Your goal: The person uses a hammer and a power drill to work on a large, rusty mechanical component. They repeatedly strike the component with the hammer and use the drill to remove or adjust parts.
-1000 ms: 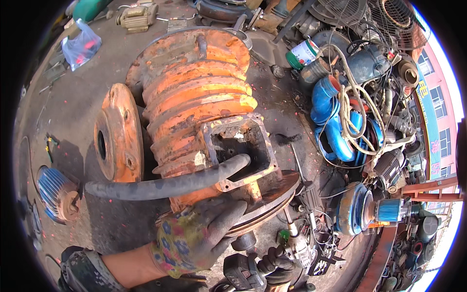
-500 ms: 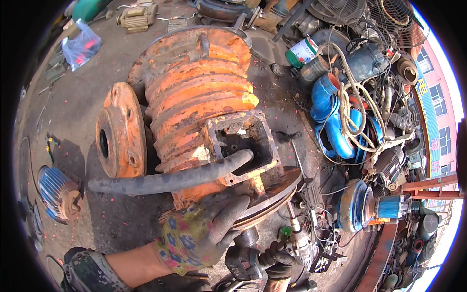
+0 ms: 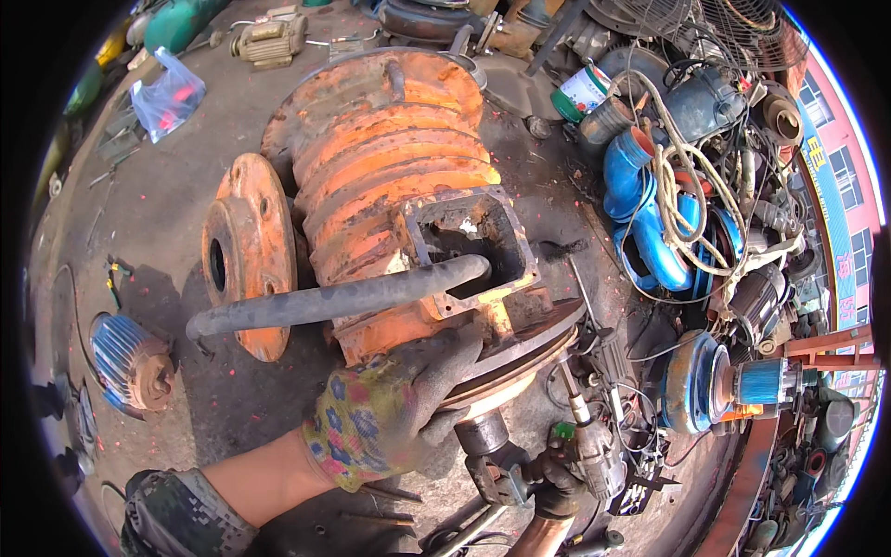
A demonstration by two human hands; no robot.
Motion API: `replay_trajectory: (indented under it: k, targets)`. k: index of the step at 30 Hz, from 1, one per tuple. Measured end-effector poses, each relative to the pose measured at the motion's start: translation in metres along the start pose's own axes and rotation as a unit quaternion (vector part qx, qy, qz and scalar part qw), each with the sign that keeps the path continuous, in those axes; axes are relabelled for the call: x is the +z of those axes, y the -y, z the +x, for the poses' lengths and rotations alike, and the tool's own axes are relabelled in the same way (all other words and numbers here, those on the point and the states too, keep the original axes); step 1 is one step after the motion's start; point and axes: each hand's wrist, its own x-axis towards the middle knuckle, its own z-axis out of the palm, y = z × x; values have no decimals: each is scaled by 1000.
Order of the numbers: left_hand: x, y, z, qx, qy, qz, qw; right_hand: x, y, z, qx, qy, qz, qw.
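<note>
A large ribbed orange motor housing (image 3: pixel 399 167) lies on its side on the ground. A dark bent hose or bar (image 3: pixel 325 302) crosses it, one end inside the square terminal box opening (image 3: pixel 473 237). My left hand (image 3: pixel 385 404), in a flowered glove with a grey palm, presses against the housing's lower end beside the round end flange (image 3: pixel 520 357), fingers bent round its edge. In a dark glove, my right hand (image 3: pixel 560 485) grips what looks like a hammer (image 3: pixel 483 434) with a thick dark head, below the flange. The flange hides part of my left fingertips.
An orange end cover (image 3: pixel 260 260) leans beside the housing. At the left is a small blue motor (image 3: pixel 130 357). A power tool (image 3: pixel 599 455) with a long bit lies by my right hand. Blue pump parts (image 3: pixel 626 186), ropes, cables and a blue pulley-like part (image 3: pixel 691 381) crowd the right.
The whole view has shifted slightly. The hammer has tilted and its round head shows more fully near the flange. My left hand keeps its place on the housing.
</note>
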Motion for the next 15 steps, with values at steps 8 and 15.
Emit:
replay_trajectory:
  k: [8,15]
  targets:
    - [-1,-5,-2,8,-25,18,999,34,-14,-5,49,124,217,967]
    - [50,-64,-36,117,-78,-174,975,42,37,-8,-2,74,98,993]
